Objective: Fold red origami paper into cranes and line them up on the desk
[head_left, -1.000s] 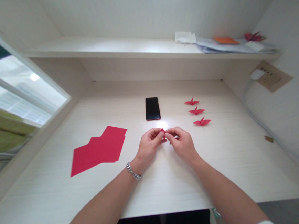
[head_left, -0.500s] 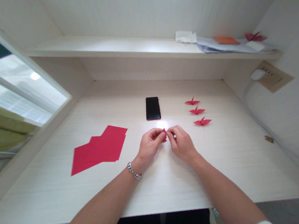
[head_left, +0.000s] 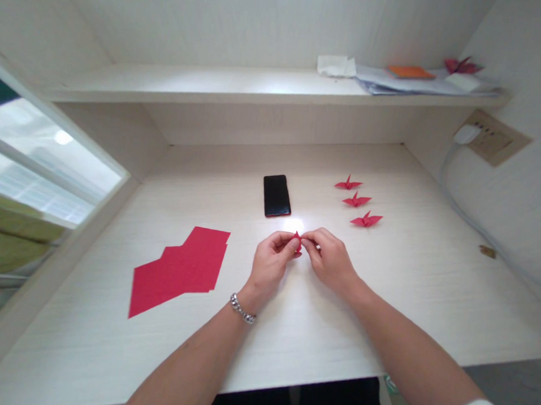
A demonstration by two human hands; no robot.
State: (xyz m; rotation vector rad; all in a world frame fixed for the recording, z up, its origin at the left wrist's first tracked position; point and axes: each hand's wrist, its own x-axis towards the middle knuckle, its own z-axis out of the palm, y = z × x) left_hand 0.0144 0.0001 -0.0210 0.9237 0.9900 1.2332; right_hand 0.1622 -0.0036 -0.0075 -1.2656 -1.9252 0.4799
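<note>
Between my two hands is a small piece of folded red paper [head_left: 298,244], mostly covered by fingers. My left hand [head_left: 270,258] pinches it from the left, thumb on top; a chain bracelet [head_left: 242,309] circles that wrist. From the right, the thumb and forefinger of my right hand [head_left: 328,257] pinch the paper's edge. Three red paper cranes, a far one [head_left: 348,183], a middle one [head_left: 356,200] and a near one [head_left: 366,220], stand in a slanting row beyond my right hand. Overlapping red paper sheets [head_left: 181,270] lie flat left of my left hand.
A black phone [head_left: 277,195] lies just beyond my hands. The shelf [head_left: 205,85] above the desk bears papers [head_left: 378,83], an orange pad [head_left: 410,72] and a larger red folded paper [head_left: 463,66]. A cable [head_left: 461,211] hangs from the wall socket [head_left: 495,142] at right.
Hardly anything differs. Both hands stay in place, pinching the folded red paper, with only a slight shift of the right fingers.
</note>
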